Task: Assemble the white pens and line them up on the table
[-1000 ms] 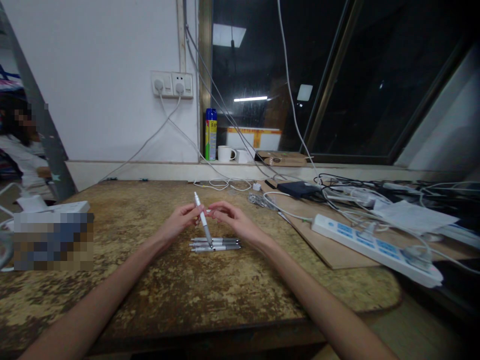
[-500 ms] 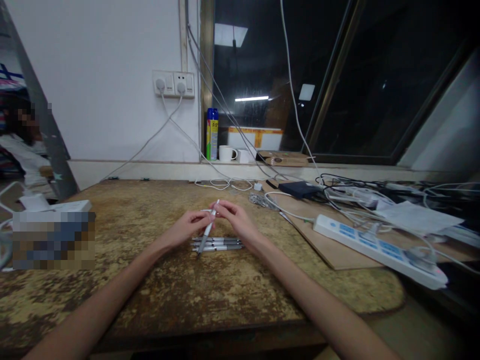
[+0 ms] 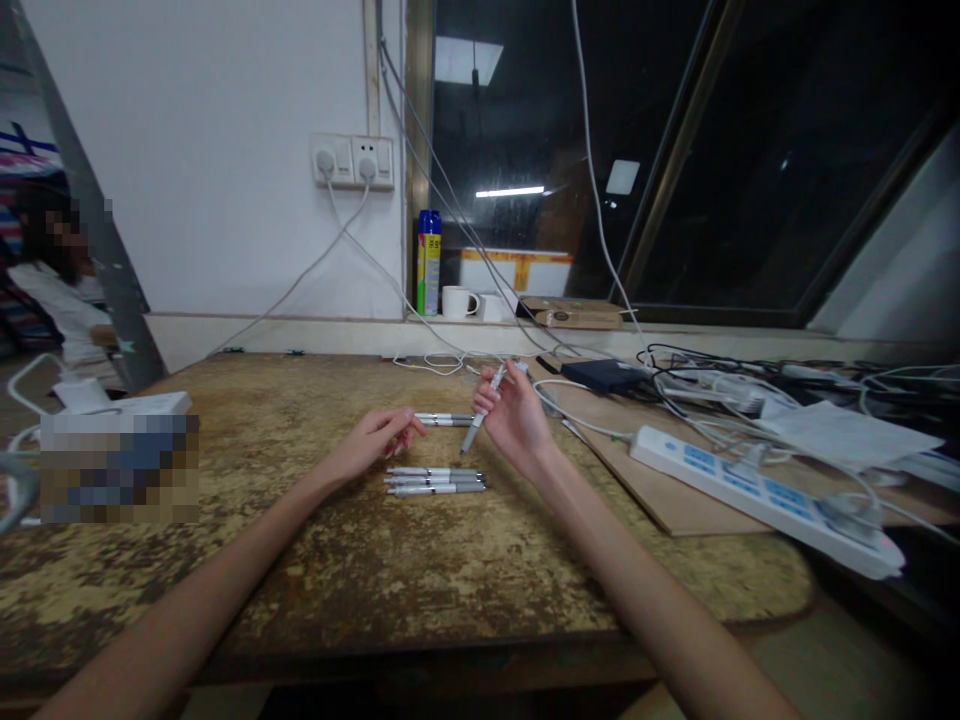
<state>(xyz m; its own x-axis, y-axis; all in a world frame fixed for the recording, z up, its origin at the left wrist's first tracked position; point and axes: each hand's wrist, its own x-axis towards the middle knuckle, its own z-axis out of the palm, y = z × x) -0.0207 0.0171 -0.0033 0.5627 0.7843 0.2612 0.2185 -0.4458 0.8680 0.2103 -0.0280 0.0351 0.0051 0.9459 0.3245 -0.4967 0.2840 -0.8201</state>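
Note:
My right hand [image 3: 514, 410] is raised above the table, with its fingers closed on a white and grey pen [image 3: 472, 430]. The pen slants, its grey end pointing down and left. My left hand [image 3: 382, 440] holds no visible thing; its fingers are loosely bent and slightly apart beside the left ends of some pens [image 3: 442, 420] lying farther back. Whether the fingertips touch those pens, I cannot tell. Nearer to me, several similar pens [image 3: 435, 488] lie side by side across the worn wooden table [image 3: 360, 580].
On the right, a white power strip [image 3: 765, 500] rests over a brown board [image 3: 652, 490], with tangled cables and a black box [image 3: 604, 376] behind. A spray can [image 3: 429, 265] and white mug [image 3: 457, 302] stand on the sill. A person [image 3: 60, 270] is at the far left.
Both hands were at the slanted pen; now only my right hand holds it, farther right and back. My left hand has come away from it, uncovering the pens behind. The view shifted slightly.

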